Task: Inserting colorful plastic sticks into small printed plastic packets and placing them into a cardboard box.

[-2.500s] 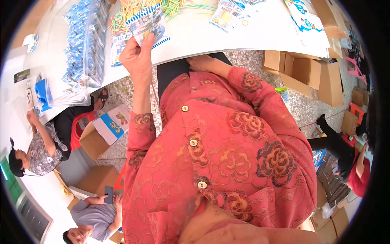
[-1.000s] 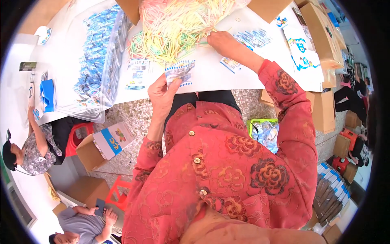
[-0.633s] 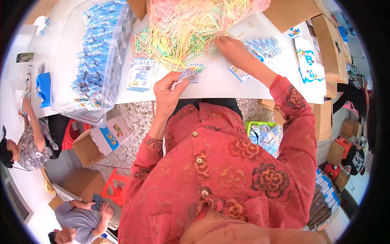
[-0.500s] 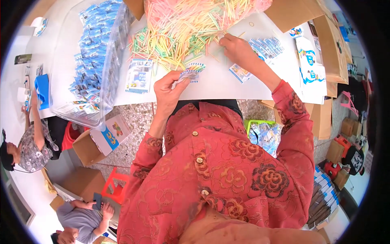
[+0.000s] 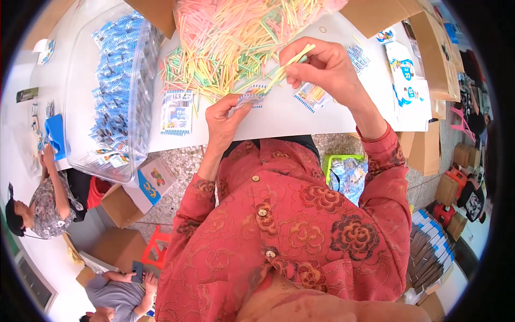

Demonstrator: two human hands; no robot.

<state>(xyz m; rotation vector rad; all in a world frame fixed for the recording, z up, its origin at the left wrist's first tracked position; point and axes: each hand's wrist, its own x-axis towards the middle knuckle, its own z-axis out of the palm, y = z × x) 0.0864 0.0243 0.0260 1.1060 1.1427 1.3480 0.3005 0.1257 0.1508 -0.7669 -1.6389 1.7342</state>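
Note:
My left hand (image 5: pixel 225 118) pinches a small blue-and-white packet (image 5: pixel 253 97) near the table's front edge, its open end tilted up to the right. In my right hand (image 5: pixel 322 67), thumb and fingers grip a few thin pastel sticks (image 5: pixel 292 63), yellow and green, their lower ends at the packet's mouth. Behind both hands spreads a heap of loose pink, yellow and green sticks (image 5: pixel 225 59), spilling from a clear plastic bag (image 5: pixel 236 24). One flat packet (image 5: pixel 176 112) lies left of my left hand; another packet (image 5: pixel 313 95) lies below my right hand.
A clear plastic tub (image 5: pixel 140 102) of blue-and-white packets stands on the left of the white table (image 5: pixel 214 140). Cardboard boxes (image 5: pixel 434 59) line the right. Below the table is a green basket (image 5: pixel 328 167). Two people (image 5: pixel 48 206) are at the left, one holding a phone (image 5: pixel 138 271).
My right hand has come up from the heap's right edge toward the packet, now carrying several sticks. My left hand keeps its hold on the packet.

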